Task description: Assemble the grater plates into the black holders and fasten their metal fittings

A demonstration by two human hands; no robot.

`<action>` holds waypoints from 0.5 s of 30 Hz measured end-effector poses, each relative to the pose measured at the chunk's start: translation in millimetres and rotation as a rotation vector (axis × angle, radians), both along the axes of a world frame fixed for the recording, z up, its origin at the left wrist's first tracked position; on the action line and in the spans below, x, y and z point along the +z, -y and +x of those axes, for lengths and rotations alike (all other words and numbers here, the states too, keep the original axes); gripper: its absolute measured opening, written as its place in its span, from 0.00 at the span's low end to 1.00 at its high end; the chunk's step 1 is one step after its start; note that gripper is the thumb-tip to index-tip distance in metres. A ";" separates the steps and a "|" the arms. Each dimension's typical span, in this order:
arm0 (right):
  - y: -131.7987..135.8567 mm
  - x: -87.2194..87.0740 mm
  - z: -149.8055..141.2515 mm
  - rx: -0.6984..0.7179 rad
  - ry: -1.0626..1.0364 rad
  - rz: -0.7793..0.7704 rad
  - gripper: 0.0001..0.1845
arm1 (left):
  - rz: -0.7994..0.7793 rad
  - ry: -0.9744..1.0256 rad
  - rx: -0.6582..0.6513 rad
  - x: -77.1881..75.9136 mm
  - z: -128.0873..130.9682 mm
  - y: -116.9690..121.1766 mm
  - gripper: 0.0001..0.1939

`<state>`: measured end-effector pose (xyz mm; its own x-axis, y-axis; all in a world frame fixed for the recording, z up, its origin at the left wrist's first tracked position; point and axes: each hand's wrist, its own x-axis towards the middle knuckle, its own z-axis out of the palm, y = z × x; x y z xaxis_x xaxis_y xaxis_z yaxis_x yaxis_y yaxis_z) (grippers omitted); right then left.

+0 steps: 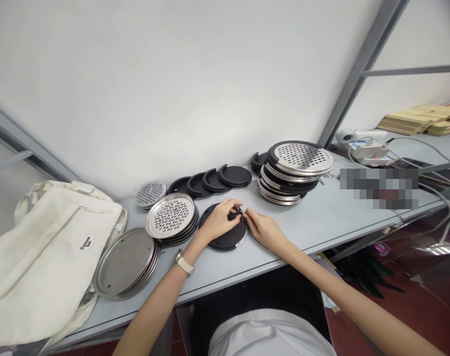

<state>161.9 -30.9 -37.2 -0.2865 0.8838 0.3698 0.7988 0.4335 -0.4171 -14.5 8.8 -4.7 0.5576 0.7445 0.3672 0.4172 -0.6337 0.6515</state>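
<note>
A round black disc (225,243) lies flat on the table before me, with small holes and a shiny strip at its lower right edge. My left hand (223,220) rests over it, thumb and fingers curled around a small dark part that they mostly hide. At the disc's right edge, my right hand (264,228) pinches a small shiny metal piece (243,215), close to the left fingertips. Left of the disc is a stack topped by a perforated metal grater plate (172,216). Behind it, several black notched discs (235,176) overlap in a row.
A tall stack of black rings and metal grater plates (302,157) stands on the right. Plain metal discs (126,262) are piled at the left, beside a cream canvas bag (54,262). Cables, a white device (371,151) and wooden boards (413,120) lie farther right. Metal posts (358,79) flank the table.
</note>
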 end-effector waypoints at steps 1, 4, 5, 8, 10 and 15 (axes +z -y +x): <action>0.3 0.5 0.0 0.003 0.003 -0.004 0.11 | 0.001 -0.011 0.004 0.3 -0.2 0.3 0.13; 1.3 1.8 -0.3 0.013 0.002 -0.014 0.11 | 0.020 -0.032 0.009 1.0 -0.2 0.5 0.10; 1.7 2.2 -0.4 0.016 -0.002 -0.015 0.11 | 0.036 -0.041 0.008 1.2 0.0 0.3 0.09; 2.4 2.6 -0.6 0.015 -0.013 -0.012 0.12 | 0.099 -0.071 0.010 1.4 0.9 -0.2 0.06; 2.3 2.3 -0.5 0.001 -0.017 0.000 0.12 | 0.121 -0.079 0.019 1.3 1.4 -0.2 0.07; 0.6 0.1 0.3 -0.054 -0.017 0.012 0.12 | 0.103 -0.059 0.028 1.6 0.8 1.5 0.11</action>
<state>162.3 -31.6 -37.0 -0.2322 0.8934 0.3847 0.8139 0.3950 -0.4261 -13.8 7.3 -3.2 0.5602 0.7199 0.4097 0.4714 -0.6838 0.5570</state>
